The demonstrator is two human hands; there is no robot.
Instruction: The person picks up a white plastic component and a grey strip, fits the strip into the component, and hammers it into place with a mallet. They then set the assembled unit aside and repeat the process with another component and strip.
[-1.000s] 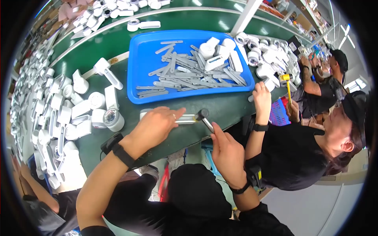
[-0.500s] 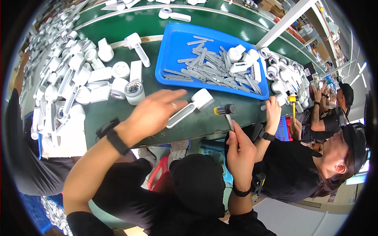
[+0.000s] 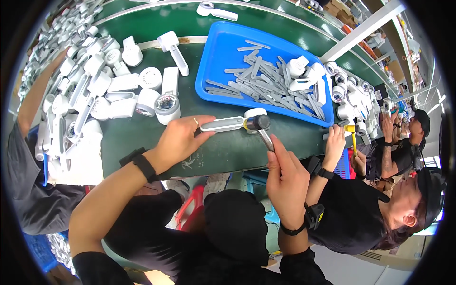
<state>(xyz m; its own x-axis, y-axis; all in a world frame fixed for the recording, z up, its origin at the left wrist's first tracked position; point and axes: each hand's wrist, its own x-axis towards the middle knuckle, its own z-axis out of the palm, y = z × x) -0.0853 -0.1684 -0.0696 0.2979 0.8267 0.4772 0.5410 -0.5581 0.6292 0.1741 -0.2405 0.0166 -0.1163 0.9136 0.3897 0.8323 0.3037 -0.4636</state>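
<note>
My left hand (image 3: 180, 142) pinches the end of the long handle of a white handheld device (image 3: 225, 124), which lies nearly level above the green tabletop. The device has a grey strip set along its handle and a rounded white head. In my right hand (image 3: 289, 185) is a small hammer (image 3: 266, 140) with a metal shaft and a black-and-yellow head. The hammer head overlaps the device where handle and head meet; whether they touch I cannot tell. Part of the device's head is hidden behind the hammer.
A blue tray (image 3: 202, 78) beyond my hands holds several grey strips and white parts. Piled at the left are many white devices (image 3: 126, 107), with another pile (image 3: 354, 102) at the right. A co-worker's hand (image 3: 336, 145) works at the right near a yellow hammer (image 3: 352, 128).
My left hand has closed on the device's handle and the device has turned more level. My right hand has brought the hammer left and up, over the device.
</note>
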